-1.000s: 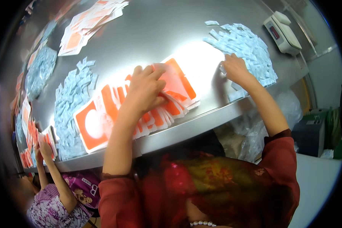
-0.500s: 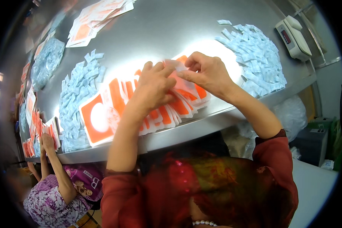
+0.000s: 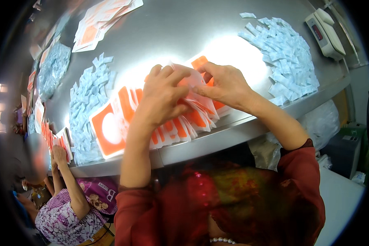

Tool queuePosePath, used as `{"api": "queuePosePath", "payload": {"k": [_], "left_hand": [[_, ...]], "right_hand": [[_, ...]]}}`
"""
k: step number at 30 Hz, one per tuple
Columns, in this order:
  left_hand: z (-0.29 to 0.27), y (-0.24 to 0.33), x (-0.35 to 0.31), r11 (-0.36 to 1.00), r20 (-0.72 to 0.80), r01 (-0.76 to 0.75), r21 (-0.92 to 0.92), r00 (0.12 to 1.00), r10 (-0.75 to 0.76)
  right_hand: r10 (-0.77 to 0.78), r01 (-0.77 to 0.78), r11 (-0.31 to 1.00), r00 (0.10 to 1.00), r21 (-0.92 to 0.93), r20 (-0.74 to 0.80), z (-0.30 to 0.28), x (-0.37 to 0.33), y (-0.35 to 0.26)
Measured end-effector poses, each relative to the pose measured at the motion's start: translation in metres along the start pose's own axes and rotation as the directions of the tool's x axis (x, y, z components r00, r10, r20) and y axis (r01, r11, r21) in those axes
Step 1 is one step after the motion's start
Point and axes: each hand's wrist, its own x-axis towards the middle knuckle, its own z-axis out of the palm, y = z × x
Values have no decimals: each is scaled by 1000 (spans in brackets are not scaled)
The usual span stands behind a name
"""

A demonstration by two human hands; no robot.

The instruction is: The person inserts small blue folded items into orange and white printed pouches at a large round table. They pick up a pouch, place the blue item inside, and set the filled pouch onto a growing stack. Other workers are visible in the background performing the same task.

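Note:
A fanned row of orange-and-white flat pouches [image 3: 178,127] overlaps along the near edge of the steel table. My left hand [image 3: 162,94] lies over the middle of the row, with curled fingers gripping the upper part of a translucent-topped pouch [image 3: 205,102]. On the same pouch's other side, my right hand [image 3: 225,85] pinches its edge between thumb and fingers. Whether a small sachet is also in that pinch is hidden. Heaps of small pale blue sachets flank the row: a left heap [image 3: 86,104] and a right heap [image 3: 289,61].
More orange-and-white pouches [image 3: 104,22] lie stacked at the back left, near a clear bag of blue sachets [image 3: 53,67]. A white scale [image 3: 324,35] stands at the far right. At the left, a co-worker's hand [image 3: 59,155] touches another row of pouches.
The view has shifted slightly. My right fingers have come down a little on the pouch's edge, and my left hand keeps its grip. The co-worker has leaned back somewhat.

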Motion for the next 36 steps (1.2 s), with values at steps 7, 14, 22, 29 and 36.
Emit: {"api": "queuePosePath", "payload": {"k": [7,14,22,29,36], "left_hand": [[0,1,4,995,-50,-100,-19,994,99],[12,-9,-1,995,-62,-69,-74,996,64],[18,-15,-4,996,-70,-43,-74,997,38],[10,-7,4,999,27,-33,13,999,33],[12,-11,0,996,29,75,-41,997,-74]], "right_hand": [[66,-66,998,998,-21,1,7,13,0],[22,-46,992,979,115,202,3,10,6],[-28,-49,918,982,393,187,22,7,3],[-124,28,930,963,367,241,30,1,2],[99,-325,811,896,487,433,2,26,5]]}}
